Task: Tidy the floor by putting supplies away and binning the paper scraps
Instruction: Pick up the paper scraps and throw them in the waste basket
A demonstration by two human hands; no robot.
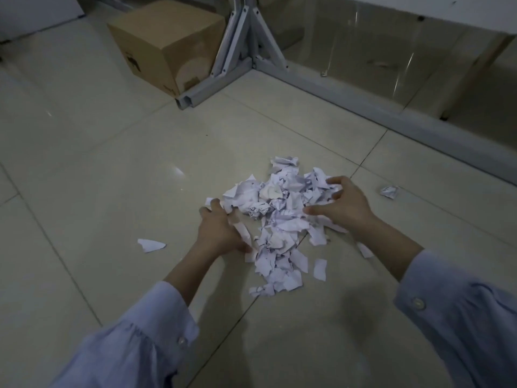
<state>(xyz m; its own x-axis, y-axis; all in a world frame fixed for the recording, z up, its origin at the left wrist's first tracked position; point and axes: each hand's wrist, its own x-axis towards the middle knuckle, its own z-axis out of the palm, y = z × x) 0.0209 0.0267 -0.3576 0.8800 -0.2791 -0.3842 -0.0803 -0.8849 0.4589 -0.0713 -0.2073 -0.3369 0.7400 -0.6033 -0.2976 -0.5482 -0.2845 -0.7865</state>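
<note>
- Paper scraps (279, 219), torn and crumpled white, are heaped at frame centre on the glossy tile floor (112, 177), between the hands.
- Left hand (221, 231): fingers curled into the heap's left edge, a strip against the palm; whether it grips, I cannot tell.
- Right hand (344, 205): fingers spread and bent, touching the heap's right side.
- Loose scrap (151, 245) lies left, crumpled ball (389, 191) right, both apart.
- Open tile to the left; grey metal frame (363, 107) bounds upper right, cardboard box (167, 43) beyond.

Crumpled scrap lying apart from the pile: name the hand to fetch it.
Right, likely. The right hand rests on the paper pile nearest the crumpled scrap; the left hand is across it.
</note>
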